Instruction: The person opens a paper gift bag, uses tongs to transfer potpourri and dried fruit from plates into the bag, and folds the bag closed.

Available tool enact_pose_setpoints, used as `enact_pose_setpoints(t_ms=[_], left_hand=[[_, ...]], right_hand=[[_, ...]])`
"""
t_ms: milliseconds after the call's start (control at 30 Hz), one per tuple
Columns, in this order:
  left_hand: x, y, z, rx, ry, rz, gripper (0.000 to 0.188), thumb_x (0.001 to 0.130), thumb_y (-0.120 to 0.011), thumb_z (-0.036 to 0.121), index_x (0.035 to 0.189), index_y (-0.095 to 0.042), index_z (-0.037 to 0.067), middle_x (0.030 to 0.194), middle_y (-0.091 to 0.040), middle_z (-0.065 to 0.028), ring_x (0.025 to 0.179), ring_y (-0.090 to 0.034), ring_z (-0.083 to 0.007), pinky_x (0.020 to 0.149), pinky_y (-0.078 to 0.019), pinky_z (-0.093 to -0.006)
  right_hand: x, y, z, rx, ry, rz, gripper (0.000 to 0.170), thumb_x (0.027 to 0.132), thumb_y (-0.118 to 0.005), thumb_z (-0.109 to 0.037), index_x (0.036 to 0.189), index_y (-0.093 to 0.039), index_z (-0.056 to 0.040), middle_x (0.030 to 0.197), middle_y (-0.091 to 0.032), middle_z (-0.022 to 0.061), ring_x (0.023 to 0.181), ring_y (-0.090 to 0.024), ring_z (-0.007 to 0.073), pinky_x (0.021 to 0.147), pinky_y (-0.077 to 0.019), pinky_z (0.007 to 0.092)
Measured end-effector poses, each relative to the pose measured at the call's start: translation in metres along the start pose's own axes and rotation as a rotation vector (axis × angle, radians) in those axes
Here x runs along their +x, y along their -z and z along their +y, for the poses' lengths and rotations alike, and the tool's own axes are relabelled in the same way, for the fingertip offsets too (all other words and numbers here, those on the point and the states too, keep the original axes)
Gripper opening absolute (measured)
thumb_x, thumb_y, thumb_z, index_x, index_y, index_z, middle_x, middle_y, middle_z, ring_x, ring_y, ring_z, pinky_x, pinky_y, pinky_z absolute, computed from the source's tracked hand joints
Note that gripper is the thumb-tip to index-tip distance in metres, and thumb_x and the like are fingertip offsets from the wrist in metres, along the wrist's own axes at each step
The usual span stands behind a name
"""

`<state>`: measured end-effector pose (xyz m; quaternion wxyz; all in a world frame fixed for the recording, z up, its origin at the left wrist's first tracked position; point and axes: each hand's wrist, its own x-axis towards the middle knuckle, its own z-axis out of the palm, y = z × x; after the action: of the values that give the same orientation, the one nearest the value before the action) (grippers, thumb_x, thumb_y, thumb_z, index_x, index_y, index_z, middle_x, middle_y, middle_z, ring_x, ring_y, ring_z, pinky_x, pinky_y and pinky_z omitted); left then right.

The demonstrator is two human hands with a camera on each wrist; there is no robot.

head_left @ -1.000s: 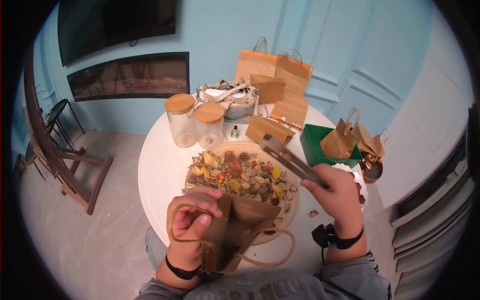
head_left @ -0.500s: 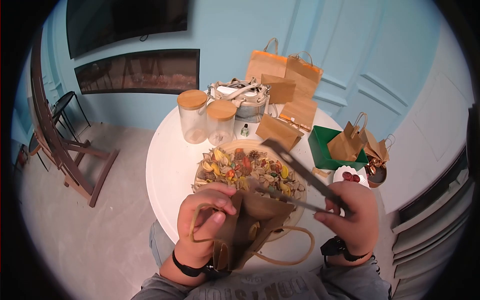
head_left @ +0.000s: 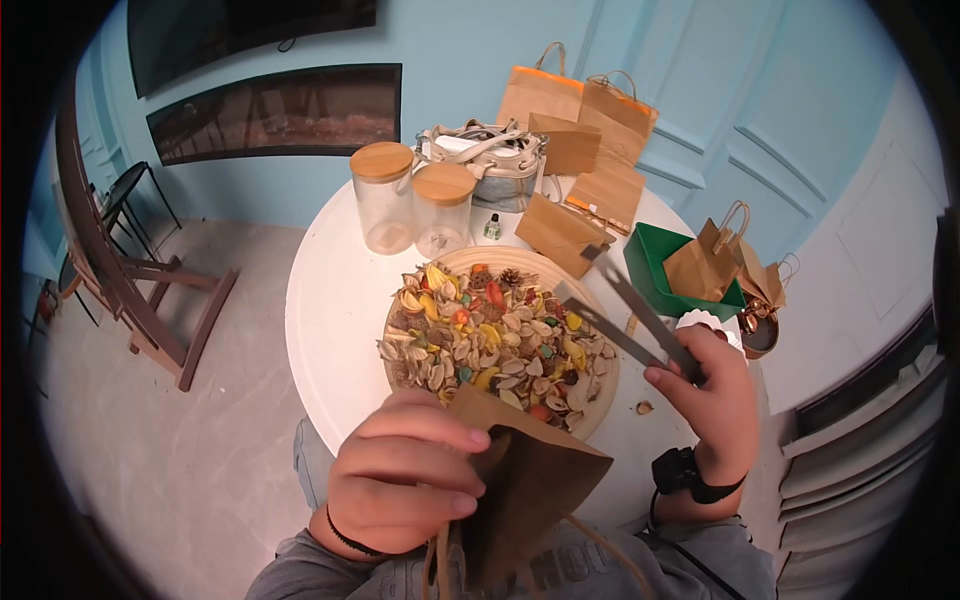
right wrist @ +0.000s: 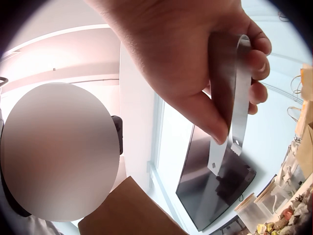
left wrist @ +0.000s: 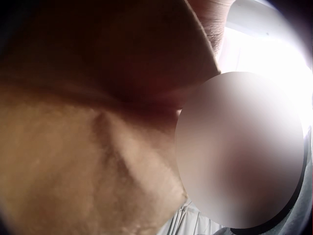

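At the counter's near edge, the left hand (head_left: 405, 475) has its fingers curled at the rim of a brown bag (head_left: 545, 445), tilted with its mouth open; the thumb is hidden. The bag's inside is dark, so what is already in there I cannot tell. The fingers of the right hand (head_left: 715, 390) are wrapped round tongs (right wrist: 222, 73), whose tips stand apart with nothing between them.

Bagging the potpourri (head_left: 500, 350) looks under way rather than finished: the bag is open, the tongs carry nothing, and a thick heap, apparently most of the work left, covers the round tray (head_left: 450, 262) mid-counter. A stray piece (head_left: 644, 408) lies off the tray, towards the right edge.

The counter (head_left: 330, 340) is round and white. Along its right edge are a plate (head_left: 700, 318) and a green box (head_left: 646, 252) with another bag standing in it. Beyond the tray come two lidded jars (head_left: 385, 215), a small bottle (head_left: 492, 227) and a handbag (head_left: 505, 190); tall paper bags (head_left: 540, 95) stand at the far edge.

Farther off are an easel (head_left: 125, 280) on the grey floor, a pale blue wall and a dark screen (head_left: 250, 35).
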<state>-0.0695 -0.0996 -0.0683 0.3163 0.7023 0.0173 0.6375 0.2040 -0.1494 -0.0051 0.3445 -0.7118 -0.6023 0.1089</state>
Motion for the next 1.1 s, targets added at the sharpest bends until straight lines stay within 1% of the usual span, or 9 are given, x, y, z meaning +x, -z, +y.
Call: enact_pose_setpoints(t_ms=[33, 133, 233, 300, 367, 433, 533, 600, 1100], left_hand=[[0.0, 0.0, 0.0, -0.002, -0.001, -0.003, 0.01, 0.078, -0.068, 0.003, 0.086, -0.064, 0.009, 0.083, -0.068, -0.0064, 0.096, -0.063, -0.0298, 0.074, -0.0463, -0.0426], [-0.006, 0.001, -0.002, 0.157, -0.017, 0.18, 0.011, 0.084, -0.065, 0.007, 0.093, -0.057, 0.009, 0.078, -0.065, -0.0095, 0.092, -0.061, -0.0322, 0.074, -0.047, -0.0437], [-0.01, 0.004, -0.008, 0.302, -0.012, 0.438, 0.015, 0.088, -0.059, 0.013, 0.099, -0.053, 0.006, 0.074, -0.059, -0.0107, 0.09, -0.056, -0.0309, 0.085, -0.0416, -0.0434], [-0.013, 0.009, -0.008, 0.302, -0.015, 0.506, 0.018, 0.09, -0.051, 0.009, 0.107, -0.052, 0.005, 0.08, -0.052, -0.0106, 0.101, -0.049, -0.0281, 0.096, -0.0342, -0.0437], [-0.012, 0.008, -0.012, 0.323, -0.034, 0.658, 0.015, 0.088, -0.054, 0.009, 0.102, -0.054, 0.004, 0.079, -0.058, -0.0119, 0.096, -0.053, -0.0291, 0.09, -0.0388, -0.0425], [-0.008, 0.005, -0.014, 0.342, -0.026, 0.637, 0.015, 0.087, -0.054, 0.009, 0.102, -0.054, 0.004, 0.079, -0.058, -0.0118, 0.096, -0.054, -0.0288, 0.09, -0.0394, -0.0423], [-0.006, 0.001, -0.017, 0.317, 0.022, 0.58, 0.014, 0.087, -0.055, 0.008, 0.1, -0.055, 0.003, 0.08, -0.059, -0.0121, 0.095, -0.055, -0.0285, 0.088, -0.0416, -0.0409], [-0.005, 0.0, -0.019, 0.241, 0.082, 0.519, 0.013, 0.086, -0.057, 0.006, 0.098, -0.056, 0.002, 0.083, -0.06, -0.0137, 0.093, -0.057, -0.0271, 0.081, -0.0461, -0.0358], [-0.006, -0.001, -0.026, 0.166, 0.123, 0.489, 0.014, 0.086, -0.059, 0.006, 0.099, -0.057, 0.003, 0.089, -0.061, -0.0139, 0.096, -0.058, -0.025, 0.074, -0.0481, -0.0316]], right_hand=[[0.003, -0.002, 0.002, 0.001, -0.002, 0.003, 0.025, 0.071, -0.076, -0.011, 0.087, -0.061, -0.0007, 0.062, -0.052, 0.003, 0.056, -0.054, 0.0125, 0.051, -0.0397, 0.0261], [0.014, -0.013, 0.019, -0.399, 0.022, -0.096, 0.03, 0.077, -0.072, -0.033, 0.091, -0.065, -0.0063, 0.066, -0.061, 0.0113, 0.062, -0.061, 0.0279, 0.056, -0.0468, 0.0374], [0.028, -0.023, 0.033, -0.518, -0.082, -0.256, 0.032, 0.076, -0.073, -0.028, 0.094, -0.063, -0.0028, 0.071, -0.061, 0.0144, 0.07, -0.062, 0.0308, 0.062, -0.0464, 0.0397], [0.032, -0.022, 0.028, -0.448, -0.146, -0.327, 0.034, 0.078, -0.071, -0.031, 0.095, -0.064, -0.0029, 0.07, -0.061, 0.0128, 0.065, -0.063, 0.0268, 0.059, -0.0472, 0.0377], [0.034, -0.022, 0.02, -0.246, -0.305, -0.491, 0.037, 0.08, -0.071, -0.035, 0.098, -0.064, -0.0033, 0.07, -0.062, 0.0111, 0.06, -0.063, 0.0215, 0.055, -0.0478, 0.0344], [0.036, -0.028, 0.037, -0.252, -0.145, -0.499, 0.04, 0.081, -0.071, -0.038, 0.1, -0.064, -0.0034, 0.071, -0.063, 0.0101, 0.056, -0.062, 0.0163, 0.052, -0.048, 0.0313], [0.033, -0.037, 0.031, -0.301, -0.082, -0.525, 0.041, 0.081, -0.07, -0.037, 0.104, -0.063, -0.0048, 0.077, -0.065, 0.0126, 0.064, -0.065, 0.0225, 0.059, -0.0498, 0.0345], [0.03, -0.048, 0.036, -0.321, 0.037, -0.446, 0.036, 0.083, -0.065, -0.038, 0.096, -0.062, -0.0046, 0.082, -0.065, 0.0156, 0.082, -0.063, 0.0337, 0.071, -0.0483, 0.0414], [0.031, -0.057, 0.042, -0.503, 0.18, -0.329, 0.02, 0.085, -0.061, -0.029, 0.087, -0.062, -0.0083, 0.073, -0.063, 0.0116, 0.074, -0.062, 0.0333, 0.064, -0.047, 0.0435]])
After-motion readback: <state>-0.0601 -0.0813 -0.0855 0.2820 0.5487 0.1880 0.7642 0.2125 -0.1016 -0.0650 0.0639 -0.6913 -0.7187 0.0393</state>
